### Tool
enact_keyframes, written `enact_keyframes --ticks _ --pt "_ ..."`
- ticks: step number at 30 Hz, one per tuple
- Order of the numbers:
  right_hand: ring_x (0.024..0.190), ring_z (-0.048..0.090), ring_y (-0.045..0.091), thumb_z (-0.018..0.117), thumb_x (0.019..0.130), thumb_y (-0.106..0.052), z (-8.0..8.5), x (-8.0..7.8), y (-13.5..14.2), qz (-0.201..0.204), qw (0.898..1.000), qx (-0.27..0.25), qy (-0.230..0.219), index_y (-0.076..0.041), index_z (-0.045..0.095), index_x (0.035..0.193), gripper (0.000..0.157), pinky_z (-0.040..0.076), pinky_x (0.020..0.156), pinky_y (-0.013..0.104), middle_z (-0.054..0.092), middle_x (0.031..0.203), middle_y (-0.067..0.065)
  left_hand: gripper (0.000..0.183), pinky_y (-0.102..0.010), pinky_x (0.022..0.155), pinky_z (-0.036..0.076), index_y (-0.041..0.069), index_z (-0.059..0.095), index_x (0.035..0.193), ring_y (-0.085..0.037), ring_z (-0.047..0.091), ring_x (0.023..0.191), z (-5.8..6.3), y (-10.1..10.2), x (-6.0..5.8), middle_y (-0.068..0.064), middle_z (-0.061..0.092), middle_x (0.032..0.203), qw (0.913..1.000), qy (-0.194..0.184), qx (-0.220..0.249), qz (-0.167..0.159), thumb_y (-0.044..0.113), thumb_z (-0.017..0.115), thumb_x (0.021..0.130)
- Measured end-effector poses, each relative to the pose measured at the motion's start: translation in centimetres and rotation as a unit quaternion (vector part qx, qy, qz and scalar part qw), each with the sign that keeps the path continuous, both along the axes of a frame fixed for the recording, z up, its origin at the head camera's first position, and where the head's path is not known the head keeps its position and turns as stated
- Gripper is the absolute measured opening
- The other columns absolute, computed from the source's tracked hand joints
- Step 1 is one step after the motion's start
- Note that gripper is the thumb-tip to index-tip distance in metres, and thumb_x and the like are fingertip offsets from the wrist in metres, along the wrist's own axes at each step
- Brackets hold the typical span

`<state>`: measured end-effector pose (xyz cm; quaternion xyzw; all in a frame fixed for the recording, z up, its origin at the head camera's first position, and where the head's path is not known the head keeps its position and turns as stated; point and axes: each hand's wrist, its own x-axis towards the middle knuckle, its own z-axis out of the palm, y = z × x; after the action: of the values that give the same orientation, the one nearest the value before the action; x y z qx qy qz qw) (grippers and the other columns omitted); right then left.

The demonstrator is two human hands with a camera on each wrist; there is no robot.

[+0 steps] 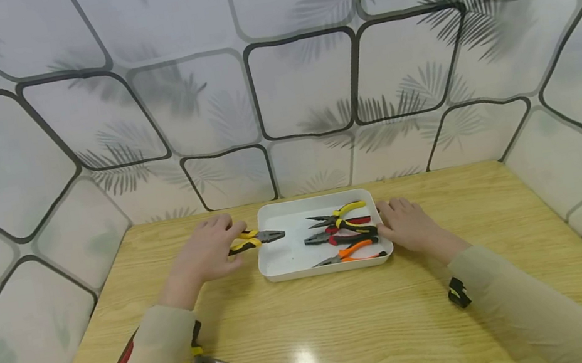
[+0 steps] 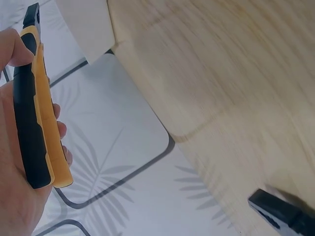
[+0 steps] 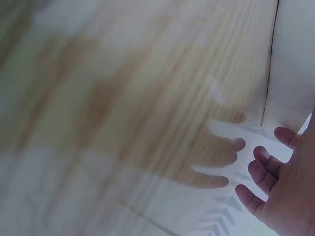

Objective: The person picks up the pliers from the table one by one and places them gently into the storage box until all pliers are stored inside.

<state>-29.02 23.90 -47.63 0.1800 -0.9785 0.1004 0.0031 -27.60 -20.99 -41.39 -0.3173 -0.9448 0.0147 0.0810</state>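
Observation:
My left hand [image 1: 209, 248] grips pliers [image 1: 271, 235] by their yellow-and-black handles. Their grey nose reaches over the left rim of a white tray [image 1: 295, 263]. In the left wrist view the thumb lies along the black side of the pliers [image 2: 32, 113], with fingertips behind. At the tray's right end is my right hand [image 1: 412, 226], its thumb side against the rim. Its fingers [image 3: 263, 172] are loosely bent and hold nothing. Inside the tray lie yellow-and-black long-nose pliers [image 1: 339, 219], red-and-black pliers [image 1: 334, 238] and orange-handled pliers [image 1: 356, 249].
Long-nose pliers [image 1: 199, 361] with yellow-and-black handles lie on the wooden table [image 1: 348, 325], partly under my left forearm. A red handle [image 1: 126, 353] shows beyond that sleeve. Beside my right sleeve is a small black-and-yellow object [image 1: 458, 292], partly hidden. A patterned cloth [image 1: 304, 84] borders the table.

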Motion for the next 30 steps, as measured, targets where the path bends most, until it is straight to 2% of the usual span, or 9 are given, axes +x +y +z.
enact_keyframes --ticks 5,12,19,26,30 --pt "0.118 0.054 0.046 0.045 0.105 -0.034 0.1 -0.1 0.0 0.0 1.0 -0.001 -0.002 0.0 0.046 0.148 0.055 0.044 0.095 0.063 0.057 0.13 0.029 0.056 -0.052 0.088 0.047 0.012 0.062 0.136 -0.031 0.055 0.1 0.0 0.8 -0.3 -0.013 0.058 0.111 1.0 -0.003 -0.001 -0.005 0.03 0.076 0.085" --pt "0.118 0.055 0.046 0.047 0.105 -0.033 0.4 -0.1 -0.1 0.0 1.0 0.004 -0.002 0.0 0.047 0.148 0.054 0.045 0.095 0.063 0.057 0.131 0.028 0.053 -0.049 0.084 0.046 0.013 0.061 0.135 -0.026 0.05 0.091 0.2 2.0 -0.4 -0.01 0.055 0.105 0.9998 -0.001 -0.002 -0.022 0.031 0.073 0.086" --pt "0.121 0.055 0.047 0.047 0.105 -0.034 0.4 -0.1 -0.1 -0.001 1.0 0.004 0.002 0.001 0.047 0.148 0.055 0.045 0.097 0.064 0.058 0.132 0.029 0.052 -0.045 0.08 0.045 0.014 0.06 0.13 -0.024 0.048 0.088 0.1 3.1 -0.6 -0.009 0.053 0.103 0.9994 0.012 -0.008 -0.032 0.031 0.073 0.082" --pt "0.117 0.055 0.047 0.047 0.102 -0.034 0.4 -0.1 -0.1 0.0 1.0 -0.003 0.009 0.001 0.048 0.146 0.057 0.045 0.094 0.064 0.059 0.129 0.03 0.055 -0.048 0.084 0.047 0.015 0.059 0.132 -0.028 0.052 0.098 -0.5 4.0 -0.8 -0.009 0.054 0.108 0.9991 0.012 -0.012 -0.038 0.032 0.073 0.082" --pt "0.118 0.055 0.047 0.047 0.103 -0.034 0.5 0.0 -0.2 -0.001 1.0 0.003 0.003 0.001 0.048 0.147 0.056 0.045 0.095 0.064 0.058 0.129 0.03 0.055 -0.047 0.084 0.045 0.015 0.059 0.133 -0.027 0.051 0.098 -0.8 4.4 -0.8 -0.009 0.053 0.107 0.999 0.006 -0.003 -0.045 0.031 0.072 0.081"
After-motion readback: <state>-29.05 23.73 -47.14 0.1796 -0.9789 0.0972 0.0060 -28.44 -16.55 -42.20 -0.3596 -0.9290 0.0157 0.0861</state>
